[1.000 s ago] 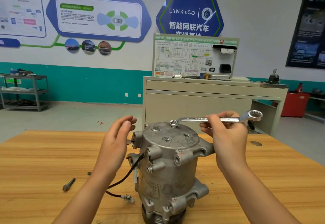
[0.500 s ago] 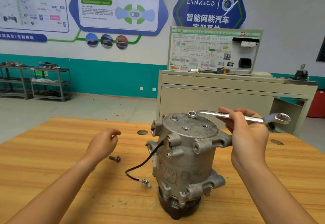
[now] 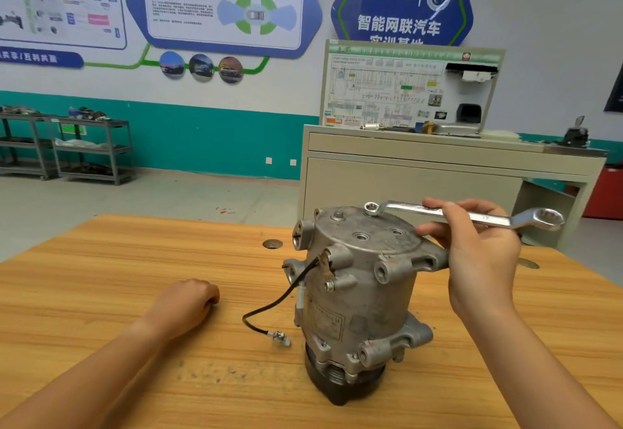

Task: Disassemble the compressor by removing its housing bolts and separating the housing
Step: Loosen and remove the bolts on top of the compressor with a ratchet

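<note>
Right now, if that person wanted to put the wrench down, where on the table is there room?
The widest bare wood lies left of the left hand, toward the table edge. Another free patch sits behind the compressor, around the round insert. It is crowded beside the compressor's black cable and under the right hand holding the wrench.

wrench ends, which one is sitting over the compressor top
The small ring end, at the far rim of the compressor top. The large ring end sticks out to the right, past the right hand, over nothing.
</note>
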A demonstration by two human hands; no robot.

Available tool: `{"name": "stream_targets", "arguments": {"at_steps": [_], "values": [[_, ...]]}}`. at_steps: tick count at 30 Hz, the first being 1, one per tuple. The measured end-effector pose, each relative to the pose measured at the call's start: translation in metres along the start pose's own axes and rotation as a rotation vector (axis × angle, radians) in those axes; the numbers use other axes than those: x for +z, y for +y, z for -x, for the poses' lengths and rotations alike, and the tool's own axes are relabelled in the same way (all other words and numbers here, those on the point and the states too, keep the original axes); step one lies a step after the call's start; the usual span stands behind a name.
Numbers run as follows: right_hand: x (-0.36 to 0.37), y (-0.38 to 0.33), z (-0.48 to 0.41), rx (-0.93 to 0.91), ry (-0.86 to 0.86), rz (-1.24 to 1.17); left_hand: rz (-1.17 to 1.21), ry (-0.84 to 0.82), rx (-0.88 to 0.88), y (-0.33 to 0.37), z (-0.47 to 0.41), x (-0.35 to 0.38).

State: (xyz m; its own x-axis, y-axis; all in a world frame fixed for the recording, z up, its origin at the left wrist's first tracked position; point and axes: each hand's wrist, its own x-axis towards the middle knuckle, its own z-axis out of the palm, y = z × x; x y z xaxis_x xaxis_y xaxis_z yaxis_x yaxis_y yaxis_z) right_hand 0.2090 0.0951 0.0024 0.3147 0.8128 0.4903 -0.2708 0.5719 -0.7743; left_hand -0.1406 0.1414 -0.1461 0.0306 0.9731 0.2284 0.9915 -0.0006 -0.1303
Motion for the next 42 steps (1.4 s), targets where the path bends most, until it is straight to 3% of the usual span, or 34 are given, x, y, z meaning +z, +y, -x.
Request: {"name": "stream_targets", "arguments": {"at_steps": [2, 4, 9, 12, 16, 19, 21, 23, 26, 28, 32, 33, 36, 38, 42], "values": [[0.0, 0.0, 0.005, -0.055, -0.023, 0.034, 0.002, 0.02, 0.036, 0.004, 0.005, -0.005], [0.001, 0.0, 0.009, -0.086, -0.027, 0.066, 0.133, 0.155, 0.082, 0.016, 0.005, -0.018], [0.005, -0.004, 0.001, -0.02, 0.042, 0.027, 0.863, 0.608, 0.068, 0.084, 0.003, -0.106], [0.004, -0.005, -0.001, 0.062, 0.052, -0.012, 1.195, 0.608, 0.171, 0.117, 0.003, -0.165], [0.0, -0.004, -0.001, 0.145, 0.071, -0.019, 0.881, 0.333, 0.404, 0.151, -0.014, -0.214], [0.0, -0.005, -0.002, 0.162, 0.075, -0.016, 0.518, 0.183, 0.432, 0.17, -0.032, -0.22], [-0.003, -0.006, -0.003, 0.201, 0.06, 0.051, 0.524, 0.152, 0.425, 0.172, -0.037, -0.217], [-0.011, -0.014, -0.003, 0.244, 0.013, 0.275, 0.559, 0.162, 0.42, 0.17, -0.04, -0.214], [-0.037, -0.035, 0.002, 0.161, -0.301, 1.067, 0.592, 0.148, 0.422, 0.169, -0.045, -0.212], [-0.048, -0.055, 0.014, -0.078, -0.518, 1.507, 0.605, 0.13, 0.43, 0.168, -0.046, -0.211], [-0.034, -0.085, 0.024, -0.685, -0.476, 1.399, 0.628, 0.099, 0.436, 0.166, -0.047, -0.21], [-0.028, -0.088, 0.019, -0.683, -0.508, 1.502, 0.629, 0.091, 0.437, 0.166, -0.047, -0.211], [-0.023, -0.078, -0.004, -0.367, -0.785, 1.783, 0.6, 0.046, 0.44, 0.165, -0.046, -0.214], [-0.025, -0.068, -0.01, -0.406, -0.874, 1.833, 0.594, -0.008, 0.431, 0.163, -0.046, -0.216], [-0.022, -0.062, -0.02, -0.518, -0.851, 1.876, 0.74, -0.153, 0.373, 0.154, -0.042, -0.22]]}}
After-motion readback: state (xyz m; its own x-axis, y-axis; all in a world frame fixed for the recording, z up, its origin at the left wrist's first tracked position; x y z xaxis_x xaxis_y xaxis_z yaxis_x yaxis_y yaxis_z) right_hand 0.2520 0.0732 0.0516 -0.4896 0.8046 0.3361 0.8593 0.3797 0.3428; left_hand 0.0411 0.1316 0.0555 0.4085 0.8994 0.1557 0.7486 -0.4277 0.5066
